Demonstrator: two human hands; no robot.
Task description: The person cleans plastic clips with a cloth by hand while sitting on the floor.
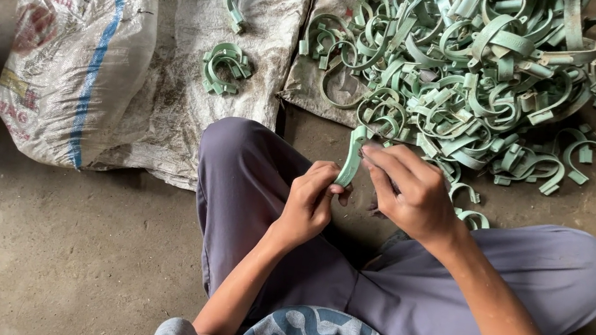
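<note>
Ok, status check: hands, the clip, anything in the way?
Left hand and right hand both pinching one green curved clip above the lap. Clip pile just ahead on floor. Nothing between.

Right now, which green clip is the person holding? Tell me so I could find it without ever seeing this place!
Find the big pile of pale green clips on the floor, then come down to the knees in grey trousers. Just above them, the left hand and right hand meet around one curved green clip. It is the only clip lifted off the floor and pinched between fingers.
</note>
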